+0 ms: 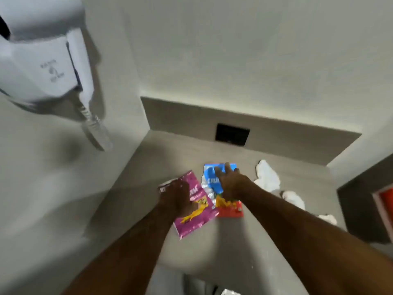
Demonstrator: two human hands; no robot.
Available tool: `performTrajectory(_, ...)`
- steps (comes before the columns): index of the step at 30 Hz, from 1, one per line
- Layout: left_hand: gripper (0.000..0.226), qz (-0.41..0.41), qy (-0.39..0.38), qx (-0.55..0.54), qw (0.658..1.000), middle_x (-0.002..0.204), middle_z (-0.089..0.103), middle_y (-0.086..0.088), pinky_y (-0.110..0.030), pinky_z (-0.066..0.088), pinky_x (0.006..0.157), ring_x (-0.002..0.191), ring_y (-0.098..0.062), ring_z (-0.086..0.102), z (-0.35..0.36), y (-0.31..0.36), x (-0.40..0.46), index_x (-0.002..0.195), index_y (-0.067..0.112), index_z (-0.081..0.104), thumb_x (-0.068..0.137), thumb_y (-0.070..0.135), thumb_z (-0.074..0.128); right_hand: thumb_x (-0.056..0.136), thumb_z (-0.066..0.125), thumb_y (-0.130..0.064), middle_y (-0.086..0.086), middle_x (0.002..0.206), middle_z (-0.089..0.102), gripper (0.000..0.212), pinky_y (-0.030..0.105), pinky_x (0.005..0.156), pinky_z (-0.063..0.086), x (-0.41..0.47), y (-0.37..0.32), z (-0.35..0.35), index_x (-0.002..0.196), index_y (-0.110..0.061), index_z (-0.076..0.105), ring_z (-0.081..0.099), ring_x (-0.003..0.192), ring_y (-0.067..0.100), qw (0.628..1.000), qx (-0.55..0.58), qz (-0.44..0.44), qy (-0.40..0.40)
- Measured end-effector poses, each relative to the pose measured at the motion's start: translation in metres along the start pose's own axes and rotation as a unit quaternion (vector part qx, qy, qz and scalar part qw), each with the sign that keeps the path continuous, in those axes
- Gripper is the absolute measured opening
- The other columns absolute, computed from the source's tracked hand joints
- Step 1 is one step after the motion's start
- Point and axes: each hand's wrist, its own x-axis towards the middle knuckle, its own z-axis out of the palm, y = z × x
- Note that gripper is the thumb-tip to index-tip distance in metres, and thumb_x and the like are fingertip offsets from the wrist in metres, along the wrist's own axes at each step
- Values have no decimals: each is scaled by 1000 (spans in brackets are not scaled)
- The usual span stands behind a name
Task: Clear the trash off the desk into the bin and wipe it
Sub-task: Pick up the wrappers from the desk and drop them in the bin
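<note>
Left hand (pixel 177 195) curled on upper part of pink wrapper (pixel 194 211), grip unclear through blur. Right hand (pixel 230 184) fingers spread, resting on blue wrapper (pixel 209 179). Red wrapper (pixel 230 208) just beside. White crumpled tissues (pixel 266 174) right, all on grey table (pixel 244 241).

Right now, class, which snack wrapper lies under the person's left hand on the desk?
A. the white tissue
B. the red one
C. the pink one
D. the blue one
C: the left hand rests on the pink wrapper, while the right hand reaches over the blue wrapper.
</note>
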Motion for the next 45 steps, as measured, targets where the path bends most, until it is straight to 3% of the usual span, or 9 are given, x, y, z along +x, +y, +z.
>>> performTrajectory(4,82,-23,-18,24,999,146,38,-22,-49,41,105,134,-44,36,33,2,1,143,16,37,78,59,63,85,62,-32,22,160,14,81,53,113,26,19,-2,28,154,-29,20,8,149,37,997,-35,-25,-65)
performTrajectory(10,37,18,105,6,994,128,61,-10,-37,48,93,117,-31,58,45,-7,5,126,22,57,89,27,54,86,58,-24,14,132,56,32,38,96,48,15,-5,30,118,-23,64,55,120,31,999,10,-38,21)
performTrajectory(15,46,49,107,-56,991,126,65,-3,-37,49,94,112,-29,63,28,-11,-6,136,30,49,93,46,50,79,61,-13,7,106,72,23,29,85,52,-17,-14,28,99,-15,73,65,104,28,988,130,40,80)
performTrajectory(23,24,183,187,-180,948,85,74,-6,-27,47,64,72,-26,70,30,37,-170,101,14,70,91,23,51,69,74,-10,1,108,72,27,31,75,58,-247,-35,74,92,-23,73,71,93,25,918,281,12,279)
performTrajectory(26,25,153,51,-206,965,88,77,7,-21,51,64,75,-16,73,85,63,-237,107,30,74,86,30,61,77,70,-8,-22,106,70,30,17,77,53,-331,-36,141,89,-35,72,67,94,-5,862,472,29,181)
performTrajectory(32,31,95,-190,-158,964,110,73,-3,-29,52,83,101,-23,68,258,104,-213,124,31,58,95,27,50,73,69,14,-9,69,74,42,19,63,51,-351,0,342,70,-27,78,68,67,1,737,642,204,59)
performTrajectory(38,31,33,-196,-105,974,101,73,-18,-38,55,78,95,-39,68,420,158,-104,112,17,63,81,16,57,81,70,3,4,80,70,22,27,74,52,-266,33,511,82,-18,75,65,73,19,618,652,434,65)
performTrajectory(41,44,2,-190,-93,977,113,73,-14,-38,56,90,105,-36,68,483,172,-56,125,24,62,82,33,61,84,68,-13,9,103,75,19,14,84,46,-217,49,561,101,-10,76,70,93,22,639,613,463,29)
performTrajectory(45,46,-66,-200,-86,974,127,68,-15,-35,51,97,116,-34,64,548,179,-12,128,14,62,89,40,60,92,61,-11,22,116,71,28,43,94,56,-176,66,605,115,3,68,68,107,36,555,703,442,-46)
